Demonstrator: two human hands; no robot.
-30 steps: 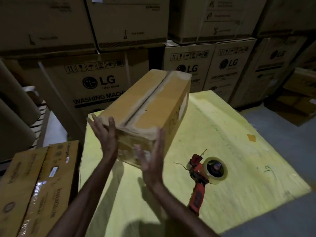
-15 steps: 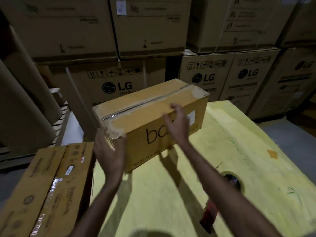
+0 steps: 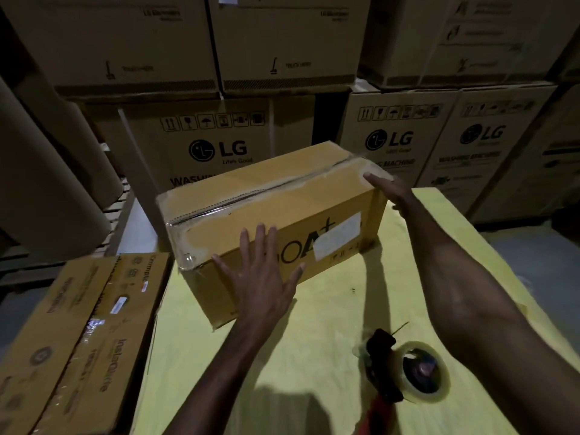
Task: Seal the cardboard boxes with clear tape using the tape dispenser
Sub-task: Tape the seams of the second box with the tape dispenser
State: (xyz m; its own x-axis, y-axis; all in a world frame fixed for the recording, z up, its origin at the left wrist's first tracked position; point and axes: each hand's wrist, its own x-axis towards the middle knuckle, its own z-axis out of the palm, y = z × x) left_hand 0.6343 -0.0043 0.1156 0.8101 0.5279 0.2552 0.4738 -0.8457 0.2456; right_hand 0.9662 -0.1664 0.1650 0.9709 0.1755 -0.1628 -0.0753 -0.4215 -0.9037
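A long brown cardboard box (image 3: pixel 251 196) lies on the yellow table (image 3: pixel 314 340), its top seam covered with clear tape. My left hand (image 3: pixel 260 277) is spread flat against the box's near side, fingers straight. At the box's right end, my right hand (image 3: pixel 389 189) rests flat with straight fingers. The red tape dispenser (image 3: pixel 386 372) with its roll of clear tape (image 3: pixel 423 375) lies on the table at the near right, under my right forearm, untouched by either hand.
A second taped carton (image 3: pixel 81 334) sits low at the left, beside the table. Stacked large LG cartons (image 3: pixel 216 146) wall in the back. Big cardboard rolls (image 3: pixel 40 183) lean at the far left. Grey floor (image 3: pixel 533 255) shows at the right.
The box was held tilted in the air; it has turned lengthwise and come down onto the table. My left hand moved to its near side, my right hand to its right end.
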